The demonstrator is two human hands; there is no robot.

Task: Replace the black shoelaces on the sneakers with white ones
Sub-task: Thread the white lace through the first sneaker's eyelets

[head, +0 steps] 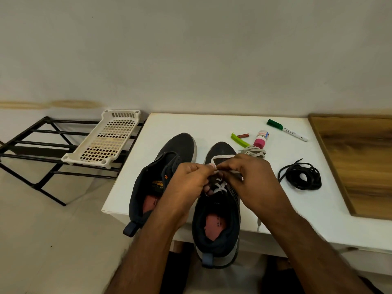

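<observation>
Both black laces lie coiled on the white table; the left hand and right hand pinch the white lace mid-threading on the right sneaker, while the left sneaker remains unlaced.

I am looking into what seems a room in a home: a plain white wall with a stain, a pale tiled floor, a black metal shoe rack bearing a white plastic tray, and a small white bench strewn with a marker and a little bottle.
</observation>
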